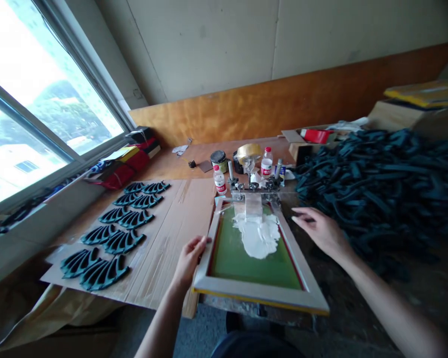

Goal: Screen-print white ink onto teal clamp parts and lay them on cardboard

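Note:
A screen printing frame [261, 293] with green mesh [227, 258] lies in front of me. White ink [259, 238] is spread over the far part of the mesh, and a squeegee [253, 206] rests in it. My left hand [191, 256] is closed at the frame's left edge, thumb and fingertips against the rim; what is under its fingers is partly hidden. To the right of the frame, my right hand [319, 228] hovers with fingers apart and nothing in it. A metal hinge clamp [256, 185] stands at the frame's far end.
Dark green fan-shaped pieces [121, 233] lie in pairs on cardboard [171, 233] at left. A big heap of similar dark pieces [381, 184] fills the right side. Behind the clamp stand bottles [219, 180], a can [219, 160] and a tape roll [248, 153]. A window [70, 109] is at left.

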`<state>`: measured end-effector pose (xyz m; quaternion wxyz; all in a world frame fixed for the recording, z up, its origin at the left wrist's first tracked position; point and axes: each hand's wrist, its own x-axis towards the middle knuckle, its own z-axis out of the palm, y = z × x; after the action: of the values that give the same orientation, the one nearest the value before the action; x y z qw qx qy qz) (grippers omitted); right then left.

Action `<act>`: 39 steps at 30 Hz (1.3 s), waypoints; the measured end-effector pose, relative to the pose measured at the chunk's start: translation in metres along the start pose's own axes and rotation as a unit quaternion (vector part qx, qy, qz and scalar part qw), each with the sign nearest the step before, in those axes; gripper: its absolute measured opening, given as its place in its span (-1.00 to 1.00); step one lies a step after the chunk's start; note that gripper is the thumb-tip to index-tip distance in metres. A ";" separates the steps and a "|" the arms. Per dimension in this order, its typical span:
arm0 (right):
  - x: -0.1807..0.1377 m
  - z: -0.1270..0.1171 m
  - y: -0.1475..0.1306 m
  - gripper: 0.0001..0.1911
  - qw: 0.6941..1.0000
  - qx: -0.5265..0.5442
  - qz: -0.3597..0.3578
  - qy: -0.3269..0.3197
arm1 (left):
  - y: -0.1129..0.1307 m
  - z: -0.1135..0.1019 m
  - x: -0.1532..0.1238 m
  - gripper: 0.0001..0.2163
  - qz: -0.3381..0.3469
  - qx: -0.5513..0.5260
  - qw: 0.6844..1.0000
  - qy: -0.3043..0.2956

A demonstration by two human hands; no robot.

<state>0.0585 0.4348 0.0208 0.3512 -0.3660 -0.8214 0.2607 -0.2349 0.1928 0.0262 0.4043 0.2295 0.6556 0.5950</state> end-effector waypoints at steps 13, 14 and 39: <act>0.029 0.083 -0.064 -0.87 0.920 -0.300 -0.123 -0.222 | -0.119 -0.014 0.028 -0.49 0.037 0.184 0.982 -0.006; 0.026 0.081 -0.062 -0.87 0.920 -0.308 -0.118 -0.211 | -0.117 -0.014 0.027 -0.50 0.035 0.189 0.981 -0.006; -0.044 0.077 -0.045 -0.75 0.915 -0.189 -0.294 -0.200 | -0.117 -0.008 0.021 -0.47 0.040 0.109 0.993 0.001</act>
<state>0.0017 0.3603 -0.0127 0.1650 -0.1076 -0.9790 0.0531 -0.2316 0.1827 -0.0925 0.3522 0.2976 0.7074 0.5358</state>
